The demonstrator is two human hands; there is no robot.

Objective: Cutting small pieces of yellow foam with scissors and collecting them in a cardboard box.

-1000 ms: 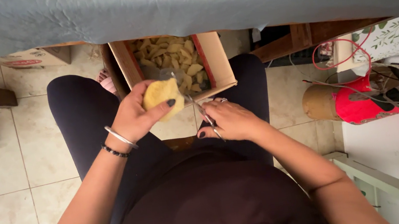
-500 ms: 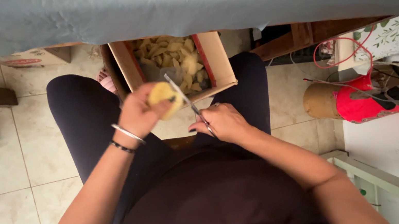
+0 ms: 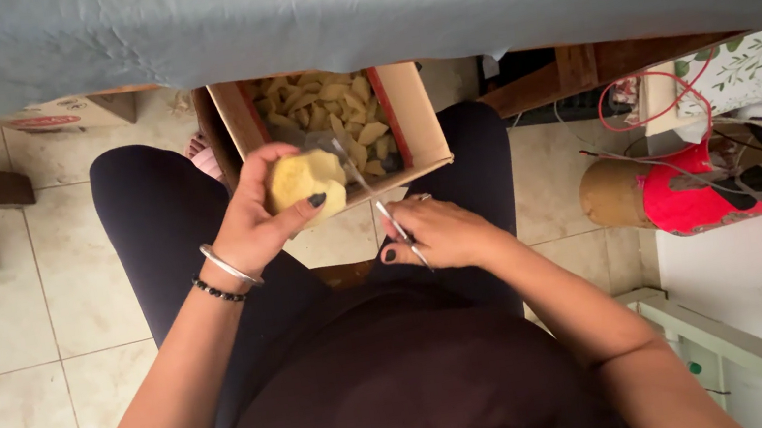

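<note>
The left hand (image 3: 255, 224) clasps a pale yellow foam piece (image 3: 305, 181), thumb across its front, fingers curled behind. The right hand (image 3: 438, 233) is closed around what seem to be scissors (image 3: 377, 200), though they are thin and blurred; their blades reach up beside the piece. Just beyond the fingertips sits a cardboard box (image 3: 415, 120) of similar pieces.

Landmark: cardboard box (image 3: 411, 110), between the knees.
In it: cut pieces (image 3: 326, 102).
Before it: piece (image 3: 304, 177) in left hand (image 3: 254, 227).
Right of piece: scissors (image 3: 373, 195), right hand (image 3: 438, 234).
</note>
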